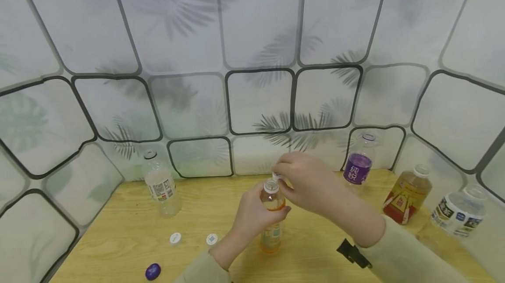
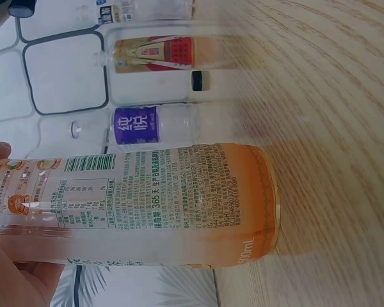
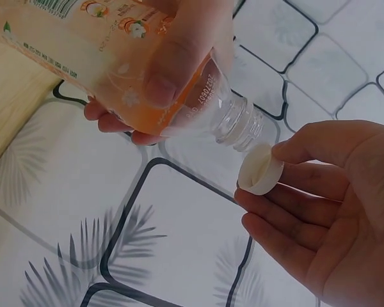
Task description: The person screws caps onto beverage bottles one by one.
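My left hand (image 1: pixel 256 213) grips the upper part of a clear plastic bottle (image 1: pixel 271 237) that holds an orange drink. In the left wrist view its printed label and orange base show. The bottle's threaded neck (image 3: pixel 240 125) is uncovered. Between the thumb and fingers of my right hand (image 1: pixel 301 182) a white bottle cap (image 3: pixel 261 171) is pinched, its hollow side facing the neck. Cap and neck lie very close together; from the right wrist view I cannot tell whether they touch.
Two white caps (image 1: pixel 175 238) and a purple cap (image 1: pixel 153 271) lie on the wooden table (image 1: pixel 118 230). Uncapped bottles stand around: one clear (image 1: pixel 159 189) at left, a purple-labelled one (image 1: pixel 357 168), an amber one (image 1: pixel 408 195) and another clear one (image 1: pixel 457 217) at right. A black cap (image 2: pixel 198 80) lies near them.
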`<state>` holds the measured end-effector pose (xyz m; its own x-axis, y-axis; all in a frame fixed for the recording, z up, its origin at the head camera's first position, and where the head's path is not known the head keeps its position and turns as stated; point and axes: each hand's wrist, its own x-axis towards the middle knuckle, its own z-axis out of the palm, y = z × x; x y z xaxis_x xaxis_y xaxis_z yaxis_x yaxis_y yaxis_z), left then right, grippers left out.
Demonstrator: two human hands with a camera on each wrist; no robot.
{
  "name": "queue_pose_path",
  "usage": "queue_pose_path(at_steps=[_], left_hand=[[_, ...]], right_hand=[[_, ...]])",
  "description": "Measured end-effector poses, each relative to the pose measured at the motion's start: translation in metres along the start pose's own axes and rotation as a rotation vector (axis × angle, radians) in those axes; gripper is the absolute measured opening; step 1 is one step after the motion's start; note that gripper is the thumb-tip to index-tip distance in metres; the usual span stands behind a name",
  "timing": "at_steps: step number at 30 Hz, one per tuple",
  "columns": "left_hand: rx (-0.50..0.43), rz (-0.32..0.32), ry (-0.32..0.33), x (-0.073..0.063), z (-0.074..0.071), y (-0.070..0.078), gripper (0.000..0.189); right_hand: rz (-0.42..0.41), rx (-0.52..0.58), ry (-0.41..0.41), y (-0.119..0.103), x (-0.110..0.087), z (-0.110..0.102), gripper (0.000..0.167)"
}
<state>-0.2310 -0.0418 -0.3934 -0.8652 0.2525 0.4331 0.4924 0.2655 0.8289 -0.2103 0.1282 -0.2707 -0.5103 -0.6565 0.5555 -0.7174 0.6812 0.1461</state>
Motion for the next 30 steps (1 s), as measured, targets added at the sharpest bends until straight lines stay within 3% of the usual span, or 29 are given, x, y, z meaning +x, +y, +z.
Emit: queue_pose_path(at_steps=[13,30], left_hand=[[0.039,0.022,0.011,0.0,-0.001,0.003,0.044],[0.06,0.001,-0.002,0.0,-0.001,0.004,0.047]], right_hand=[[-0.023,0.003,-0.013,-0.009,0.004,0.006,0.012],[0.003,0.051,-0.04,-0.01,0.003,0.011,0.011]])
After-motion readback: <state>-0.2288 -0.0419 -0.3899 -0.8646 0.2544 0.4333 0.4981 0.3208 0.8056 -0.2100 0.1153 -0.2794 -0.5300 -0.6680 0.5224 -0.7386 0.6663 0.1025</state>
